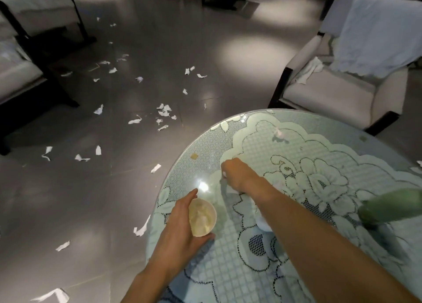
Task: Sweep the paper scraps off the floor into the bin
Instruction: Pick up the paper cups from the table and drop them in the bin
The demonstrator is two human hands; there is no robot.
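Several white paper scraps (164,113) lie scattered over the grey floor (68,188) to the left of a round glass table (388,156). My left hand (180,229) grips a small paper cup (202,218) with paper bits inside, near the table's left edge. My right hand (237,173) is further onto the table with fingers curled down on the glass, pinching something small and white. More white paper shows under my right forearm. No bin or broom is in view.
A pale armchair (338,92) with a white cloth draped over it stands behind the table at right. Dark-framed seats (20,74) line the left side. A green blurred object (388,208) lies on the table's right part. A lace cloth lies under the glass.
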